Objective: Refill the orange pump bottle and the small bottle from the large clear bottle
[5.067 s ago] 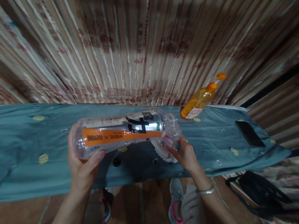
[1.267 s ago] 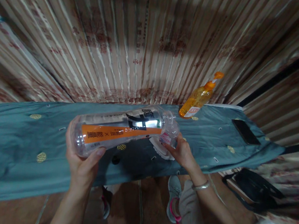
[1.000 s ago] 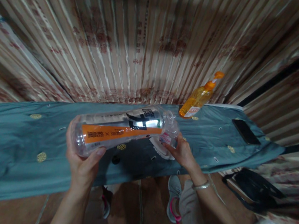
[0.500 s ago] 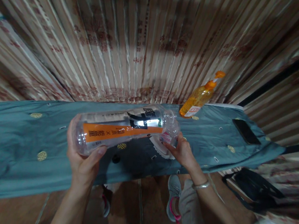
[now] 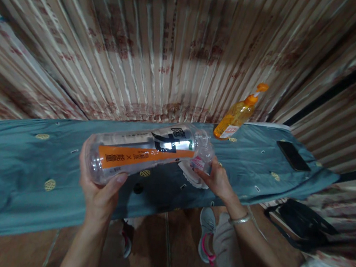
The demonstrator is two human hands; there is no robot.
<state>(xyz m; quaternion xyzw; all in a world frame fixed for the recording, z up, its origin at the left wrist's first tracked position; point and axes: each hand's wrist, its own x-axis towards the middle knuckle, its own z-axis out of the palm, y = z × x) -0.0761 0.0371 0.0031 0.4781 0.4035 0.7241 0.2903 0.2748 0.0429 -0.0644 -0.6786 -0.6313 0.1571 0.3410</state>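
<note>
Large clear plastic bottle (image 5: pixel 142 157), lying nearly level in the air above the near edge of the table, base to the near left, neck to the far right and tipped slightly up. Long orange label strip with dark print along its side, black-and-silver label patch toward the neck. Looks empty, though contents are hard to tell. Base cupped in the left hand (image 5: pixel 98 193). Small clear plastic bottle (image 5: pixel 203 159), crinkled, with a pinkish-white label, pressed against the big bottle's neck end and held by the right hand (image 5: pixel 219 182).
</note>
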